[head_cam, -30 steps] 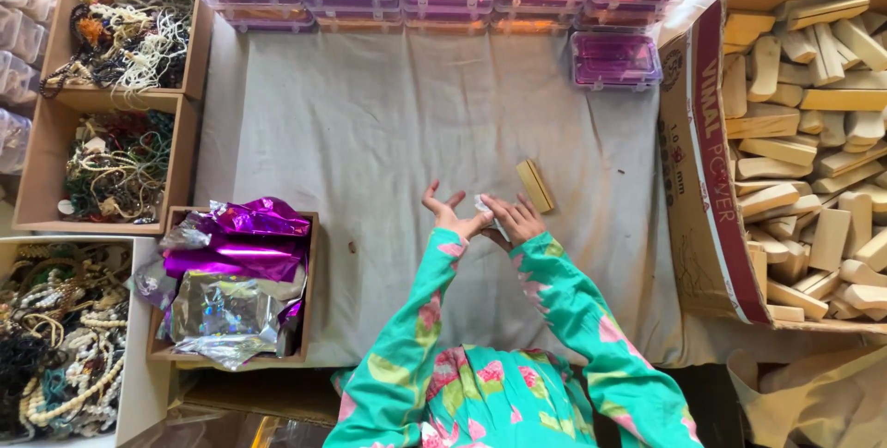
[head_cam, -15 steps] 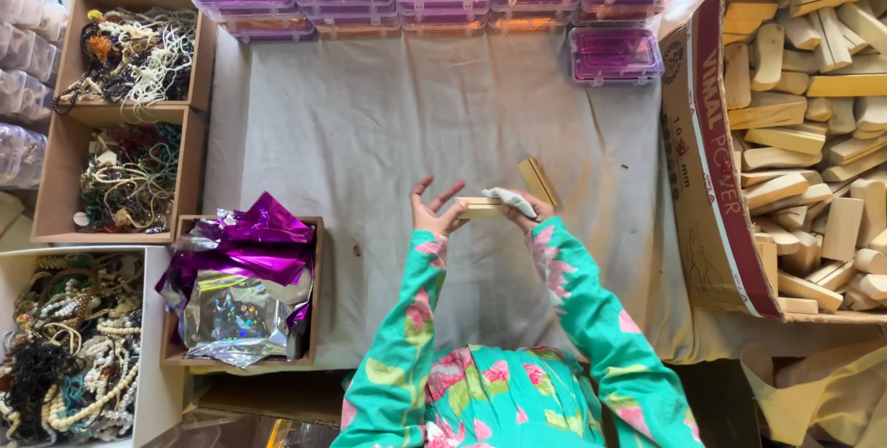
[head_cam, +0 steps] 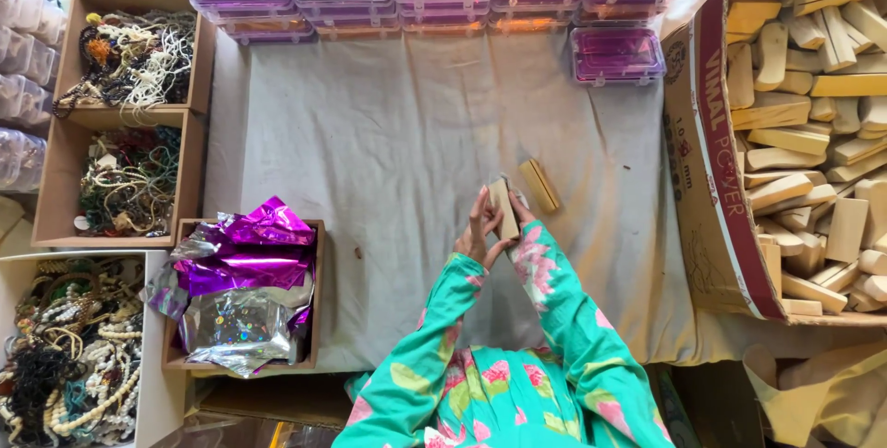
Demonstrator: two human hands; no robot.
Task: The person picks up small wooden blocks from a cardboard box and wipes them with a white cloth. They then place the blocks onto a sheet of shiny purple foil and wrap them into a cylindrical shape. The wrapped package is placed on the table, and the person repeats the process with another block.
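Both grips clamp the wood block (head_cam: 504, 209), long axis pointing away from me, btwn left hand (head_cam: 479, 231) & right hand (head_cam: 523, 219); spare block (head_cam: 539, 186) just right.

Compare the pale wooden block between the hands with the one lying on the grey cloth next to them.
The pale wooden block in the hands is lifted off the grey cloth, clasped between the left hand and right hand; the darker wooden block on the cloth lies untouched. The held block looks lighter, the lying one more golden-brown. Both are small, oblong and alike in size.
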